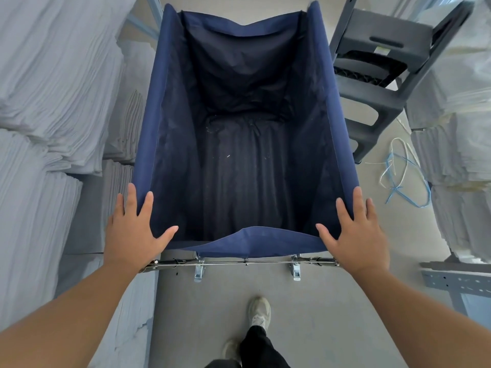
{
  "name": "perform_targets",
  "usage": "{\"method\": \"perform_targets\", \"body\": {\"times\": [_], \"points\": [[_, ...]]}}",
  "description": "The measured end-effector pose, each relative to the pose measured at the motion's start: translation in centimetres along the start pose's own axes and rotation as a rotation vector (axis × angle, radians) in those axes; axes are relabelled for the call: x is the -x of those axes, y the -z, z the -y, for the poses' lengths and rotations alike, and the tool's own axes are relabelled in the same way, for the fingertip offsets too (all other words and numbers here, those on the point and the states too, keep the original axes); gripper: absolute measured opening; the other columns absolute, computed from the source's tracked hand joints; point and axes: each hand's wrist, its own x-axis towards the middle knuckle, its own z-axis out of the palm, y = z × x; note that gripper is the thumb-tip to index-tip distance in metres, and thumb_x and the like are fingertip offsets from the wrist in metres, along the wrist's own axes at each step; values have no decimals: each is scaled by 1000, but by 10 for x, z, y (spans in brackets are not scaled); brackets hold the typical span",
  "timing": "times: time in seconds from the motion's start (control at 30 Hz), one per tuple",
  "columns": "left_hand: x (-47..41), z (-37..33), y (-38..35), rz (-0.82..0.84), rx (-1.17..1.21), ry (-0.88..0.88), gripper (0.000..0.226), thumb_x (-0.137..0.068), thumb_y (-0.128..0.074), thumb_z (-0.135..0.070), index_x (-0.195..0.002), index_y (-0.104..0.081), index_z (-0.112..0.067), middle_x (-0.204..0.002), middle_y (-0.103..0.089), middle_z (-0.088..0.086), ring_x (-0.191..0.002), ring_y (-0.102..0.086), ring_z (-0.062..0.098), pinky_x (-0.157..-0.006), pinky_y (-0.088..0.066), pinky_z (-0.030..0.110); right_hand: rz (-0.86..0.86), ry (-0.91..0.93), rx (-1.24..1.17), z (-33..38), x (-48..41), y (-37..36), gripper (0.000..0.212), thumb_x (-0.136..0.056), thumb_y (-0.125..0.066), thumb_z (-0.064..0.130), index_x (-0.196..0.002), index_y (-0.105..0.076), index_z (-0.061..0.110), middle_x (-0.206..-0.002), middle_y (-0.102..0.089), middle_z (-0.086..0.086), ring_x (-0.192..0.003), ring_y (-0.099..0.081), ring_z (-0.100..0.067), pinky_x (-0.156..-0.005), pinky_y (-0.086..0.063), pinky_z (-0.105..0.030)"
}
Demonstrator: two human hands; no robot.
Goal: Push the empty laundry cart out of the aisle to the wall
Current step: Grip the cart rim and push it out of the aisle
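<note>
The laundry cart (156,115) is a deep navy fabric bin on a metal frame, filling the middle of the head view, with nothing inside it. My left hand (135,229) lies flat over the cart's near left corner, fingers spread, thumb inside the rim. On the near right corner rests my right hand (356,232), spread the same way. Neither hand curls around the rim. Below the fabric edge runs the metal frame bar (244,262) with two caster brackets.
Tall stacks of folded white linen (53,102) line the left, close to the cart. More linen stacks (457,128) stand on the right. A grey plastic step stool (372,75) sits beside the cart's far right. Blue and white cords (401,176) lie on the grey floor.
</note>
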Motion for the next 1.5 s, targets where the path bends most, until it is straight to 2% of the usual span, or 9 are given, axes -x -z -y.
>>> {"method": "perform_targets", "body": {"times": [0.3,0.47,0.97,1.33,1.5], "points": [[-17,-3,4,-8,25,0,102,-75,-48,-78,-154,-31,-15,-166,-11,20,-148,-22,48,-105,-42,62,-3,-3,-5,2,-16,3,73,-89,-54,63,-145,-51,17,-165,-23,-10,-144,-35,-41,-82,-58,-50],[-32,-5,9,-13,34,3,103,-76,-46,-78,-155,-29,-15,-167,-7,19,-150,-18,46,-109,-39,60,10,-2,-9,5,-32,7,73,-89,-54,63,-146,-49,18,-166,-21,-9,-146,-33,-40,-83,-58,-50],[-100,-10,18,-35,24,-24,101,-76,-48,-77,-153,-34,-14,-165,-12,22,-147,-23,49,-105,-42,62,33,-17,-8,12,-100,10,75,-89,-52,65,-147,-46,19,-167,-16,-7,-147,-33,-38,-81,-59,-49],[-158,-12,23,-27,31,-22,96,-76,-58,-71,-150,-37,-14,-165,-13,21,-146,-26,49,-96,-50,62,41,-17,-9,18,-158,16,73,-85,-58,63,-142,-52,17,-165,-21,-8,-141,-39,-37,-66,-60,-46],[-186,-14,27,-28,27,-29,94,-76,-62,-69,-149,-38,-14,-164,-11,21,-144,-29,48,-94,-52,59,48,-20,-7,22,-185,19,73,-84,-60,62,-141,-53,16,-164,-23,-9,-141,-38,-37,-65,-60,-47]]}}
